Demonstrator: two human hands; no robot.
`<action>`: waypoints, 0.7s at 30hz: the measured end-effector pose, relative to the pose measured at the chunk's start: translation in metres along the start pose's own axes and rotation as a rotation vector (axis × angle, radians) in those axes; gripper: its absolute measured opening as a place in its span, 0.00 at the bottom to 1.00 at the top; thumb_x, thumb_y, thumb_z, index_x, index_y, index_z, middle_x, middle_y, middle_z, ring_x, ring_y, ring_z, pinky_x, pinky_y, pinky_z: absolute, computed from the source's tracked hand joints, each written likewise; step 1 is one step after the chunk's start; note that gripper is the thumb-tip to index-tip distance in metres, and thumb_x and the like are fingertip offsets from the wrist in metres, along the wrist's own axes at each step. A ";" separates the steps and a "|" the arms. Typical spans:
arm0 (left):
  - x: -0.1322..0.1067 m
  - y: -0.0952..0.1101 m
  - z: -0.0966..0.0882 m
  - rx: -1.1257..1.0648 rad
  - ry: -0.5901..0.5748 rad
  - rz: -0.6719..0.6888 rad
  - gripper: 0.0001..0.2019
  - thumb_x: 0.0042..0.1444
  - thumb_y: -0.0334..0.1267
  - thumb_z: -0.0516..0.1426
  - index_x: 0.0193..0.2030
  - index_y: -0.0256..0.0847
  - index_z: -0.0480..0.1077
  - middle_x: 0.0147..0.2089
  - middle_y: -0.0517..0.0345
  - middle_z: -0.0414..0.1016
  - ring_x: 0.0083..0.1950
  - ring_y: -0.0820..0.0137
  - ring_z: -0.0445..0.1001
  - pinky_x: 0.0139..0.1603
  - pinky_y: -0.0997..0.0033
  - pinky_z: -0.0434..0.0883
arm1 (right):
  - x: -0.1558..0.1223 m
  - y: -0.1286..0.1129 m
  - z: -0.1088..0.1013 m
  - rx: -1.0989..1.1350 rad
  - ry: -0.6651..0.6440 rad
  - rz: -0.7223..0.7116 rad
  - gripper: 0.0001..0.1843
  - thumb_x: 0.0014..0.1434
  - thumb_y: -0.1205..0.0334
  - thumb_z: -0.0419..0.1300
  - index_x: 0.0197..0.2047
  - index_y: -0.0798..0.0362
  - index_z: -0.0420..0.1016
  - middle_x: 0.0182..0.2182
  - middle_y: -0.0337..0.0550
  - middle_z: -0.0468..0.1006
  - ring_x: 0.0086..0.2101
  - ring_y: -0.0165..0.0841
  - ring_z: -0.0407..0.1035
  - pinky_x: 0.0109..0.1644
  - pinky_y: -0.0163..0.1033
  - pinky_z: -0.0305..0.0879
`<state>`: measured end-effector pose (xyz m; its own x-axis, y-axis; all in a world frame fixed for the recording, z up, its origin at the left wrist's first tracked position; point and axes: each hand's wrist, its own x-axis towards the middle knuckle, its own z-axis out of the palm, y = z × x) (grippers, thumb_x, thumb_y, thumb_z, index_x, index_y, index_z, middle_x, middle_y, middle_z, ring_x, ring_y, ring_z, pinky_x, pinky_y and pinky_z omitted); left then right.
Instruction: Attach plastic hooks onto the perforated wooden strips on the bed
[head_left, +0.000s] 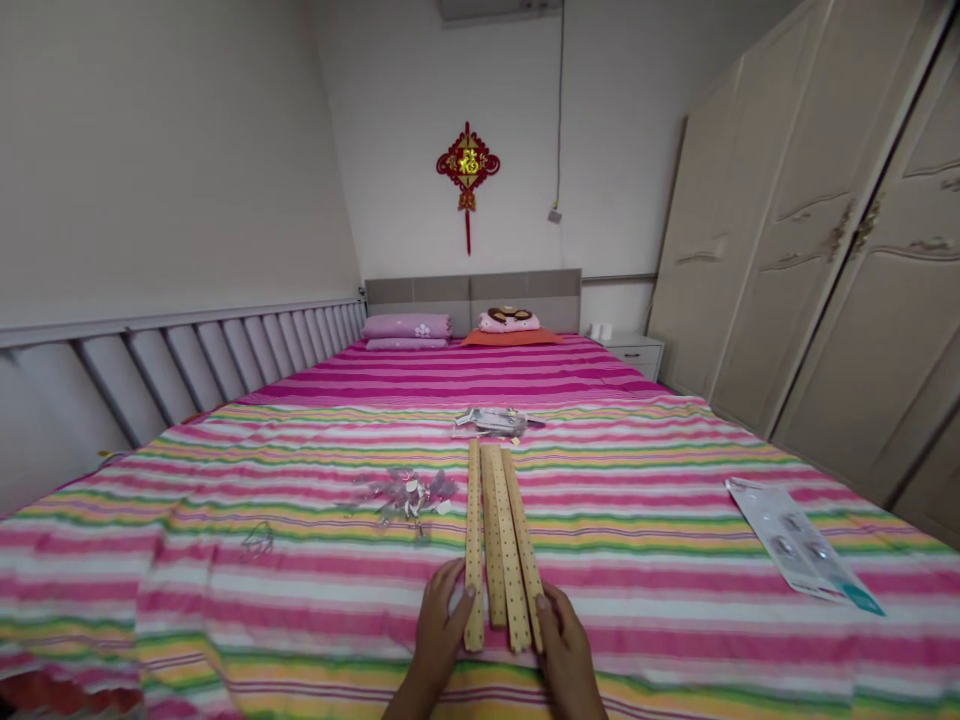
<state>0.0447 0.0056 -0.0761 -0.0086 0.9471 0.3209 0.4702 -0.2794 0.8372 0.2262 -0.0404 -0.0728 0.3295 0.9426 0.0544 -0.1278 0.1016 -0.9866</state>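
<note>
Several long, pale wooden strips with rows of small dark dots or holes lie side by side on the striped bedspread, pointing away from me. A narrow gap parts the leftmost strip from the others. At its near end, my left hand is closed on its outer edge, thumb against the wood. Opposite, my right hand is closed at the near end of the rightmost strip, thumb at its edge. The undersides of both hands are hidden.
Small clear bags with metal parts lie left of the strips. Beyond them is another plastic packet. A blister pack rests at right, a thin wire-like bundle at left. Bed rail and wardrobe flank the bed.
</note>
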 end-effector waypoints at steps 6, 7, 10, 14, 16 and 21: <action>0.000 0.001 0.001 0.066 -0.009 -0.001 0.22 0.54 0.44 0.54 0.54 0.41 0.68 0.56 0.49 0.70 0.58 0.60 0.65 0.61 0.53 0.62 | 0.002 -0.007 -0.003 -0.041 -0.192 0.036 0.34 0.51 0.41 0.59 0.54 0.55 0.71 0.47 0.50 0.78 0.48 0.45 0.70 0.43 0.41 0.71; 0.000 0.001 0.001 0.069 -0.006 -0.005 0.22 0.53 0.44 0.54 0.54 0.41 0.69 0.56 0.49 0.70 0.58 0.60 0.65 0.61 0.53 0.62 | 0.002 -0.009 -0.003 -0.035 -0.202 0.024 0.33 0.51 0.41 0.60 0.54 0.55 0.72 0.48 0.50 0.78 0.49 0.45 0.70 0.44 0.41 0.71; 0.000 0.001 0.001 0.062 0.001 -0.002 0.21 0.53 0.44 0.54 0.54 0.42 0.69 0.55 0.49 0.70 0.58 0.60 0.65 0.61 0.53 0.62 | 0.001 -0.011 -0.005 -0.006 -0.225 0.024 0.32 0.50 0.42 0.61 0.53 0.54 0.73 0.46 0.49 0.79 0.46 0.44 0.71 0.45 0.42 0.71; 0.000 0.000 0.001 0.038 0.004 0.001 0.22 0.53 0.46 0.55 0.54 0.43 0.69 0.55 0.49 0.71 0.58 0.59 0.66 0.61 0.51 0.62 | -0.004 -0.006 -0.010 0.034 -0.240 0.158 0.38 0.50 0.39 0.59 0.58 0.55 0.66 0.26 0.42 0.78 0.22 0.35 0.70 0.23 0.37 0.66; -0.001 0.000 0.000 0.007 -0.001 -0.010 0.22 0.52 0.47 0.56 0.53 0.43 0.70 0.55 0.48 0.71 0.58 0.58 0.67 0.61 0.50 0.62 | -0.010 -0.002 -0.015 0.034 -0.215 0.224 0.41 0.50 0.37 0.58 0.60 0.55 0.63 0.17 0.34 0.71 0.14 0.29 0.60 0.15 0.33 0.55; -0.009 0.003 -0.012 -0.134 -0.057 -0.152 0.24 0.49 0.53 0.56 0.48 0.41 0.73 0.56 0.48 0.71 0.61 0.57 0.64 0.64 0.53 0.59 | -0.035 0.001 -0.039 -0.007 -0.230 0.214 0.34 0.45 0.32 0.58 0.41 0.53 0.76 0.18 0.35 0.70 0.12 0.22 0.54 0.15 0.31 0.49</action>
<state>0.0355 -0.0063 -0.0709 -0.0191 0.9863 0.1636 0.3454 -0.1471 0.9269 0.2507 -0.0858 -0.0818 0.0757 0.9896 -0.1222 -0.1646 -0.1085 -0.9804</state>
